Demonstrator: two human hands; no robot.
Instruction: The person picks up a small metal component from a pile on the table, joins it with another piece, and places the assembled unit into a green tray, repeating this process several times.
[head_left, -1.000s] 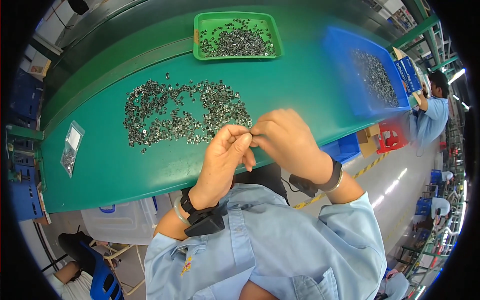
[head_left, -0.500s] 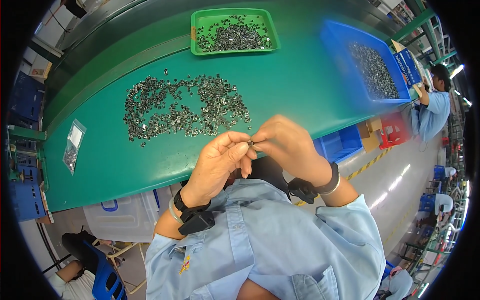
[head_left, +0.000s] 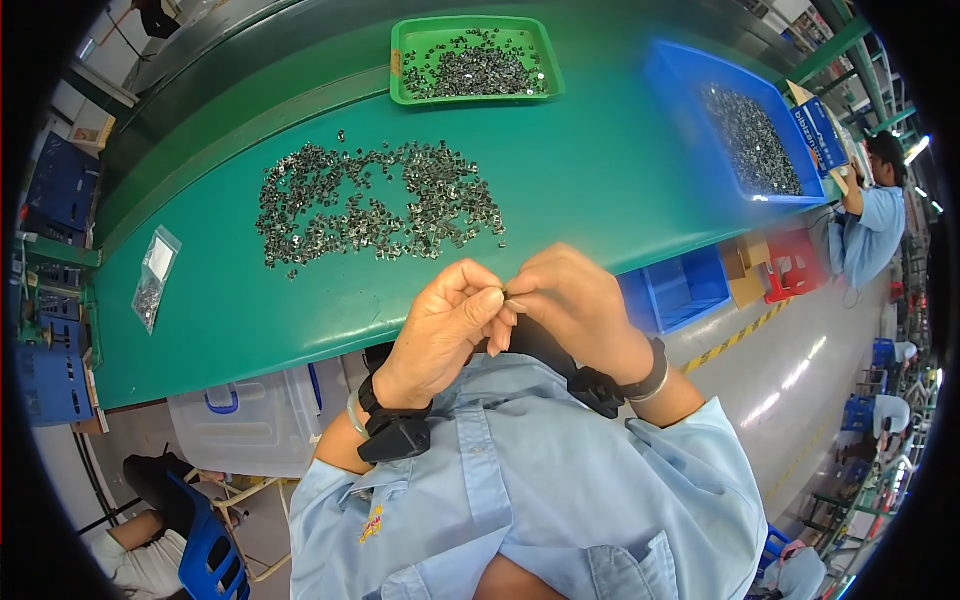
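Note:
My left hand (head_left: 445, 325) and my right hand (head_left: 570, 300) meet just off the near edge of the green table (head_left: 350, 315). Between their pinched fingertips is a small dark metal part (head_left: 506, 295), mostly covered by the fingers. Both hands are closed on it. Beyond them, a loose spread of small shiny metal parts (head_left: 430, 215) lies on the table. More such parts fill the bottom of a green tray (head_left: 399, 90) at the back.
A blue bin (head_left: 680, 110) of small metal parts stands at the right. A clear plastic bag (head_left: 157, 280) lies at the left. Below the table are a lidded clear box (head_left: 245, 425) and a blue crate (head_left: 690, 285). A co-worker (head_left: 870, 230) sits at far right.
Both hands stay together at the small part; the right hand's fingers have closed in, covering more of it. The whole view has shifted slightly.

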